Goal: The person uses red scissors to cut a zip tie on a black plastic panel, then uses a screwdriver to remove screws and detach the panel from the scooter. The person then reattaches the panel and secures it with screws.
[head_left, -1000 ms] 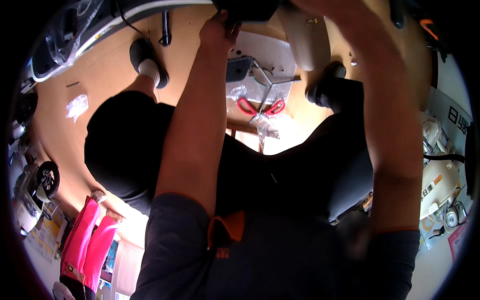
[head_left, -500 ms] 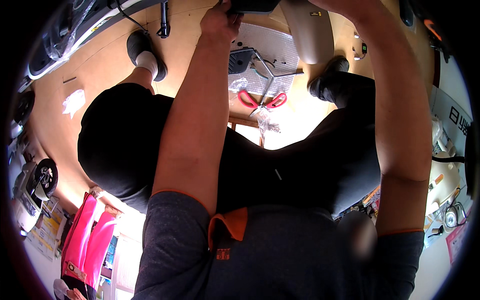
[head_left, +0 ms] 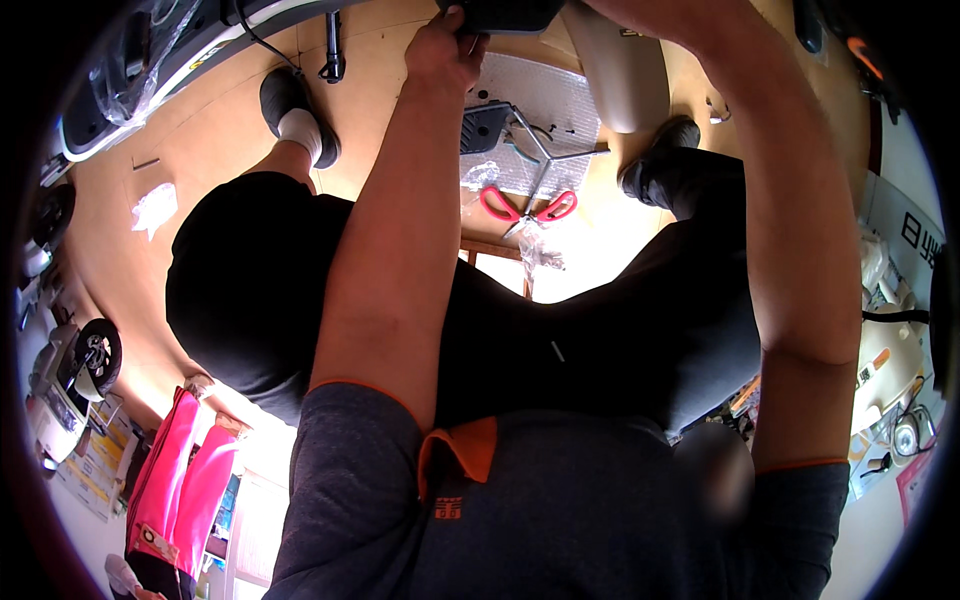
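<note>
My left hand [head_left: 450, 52] grips the lower left side of a black part [head_left: 499, 14] at the top edge, its fingers curled round it. My right hand [head_left: 655, 14] reaches in at the top edge just right of that part; its fingers are out of sight. Below them lies a bubble-wrap sheet [head_left: 560, 92] bearing a black plate [head_left: 483, 126], metal rod tools [head_left: 569, 154] and small dark screws. Red-handled scissors [head_left: 500, 203] rest at its near edge, beside crumpled clear plastic [head_left: 540, 245]. A long beige panel [head_left: 625, 85] lies to the right of the sheet.
My feet and knees frame the sheet. A white-edged vehicle body [head_left: 150, 75] spans the upper left; a wheeled white vehicle [head_left: 65, 395] and pink padded items [head_left: 185, 470] stand lower left. White parts [head_left: 885, 380] crowd the right. Plastic scrap [head_left: 154, 210] lies on the floor [head_left: 120, 260].
My left hand stays on the black part. My right forearm has shifted slightly rightward since a second ago. The floor items sit slightly differently in view as the camera moved.
</note>
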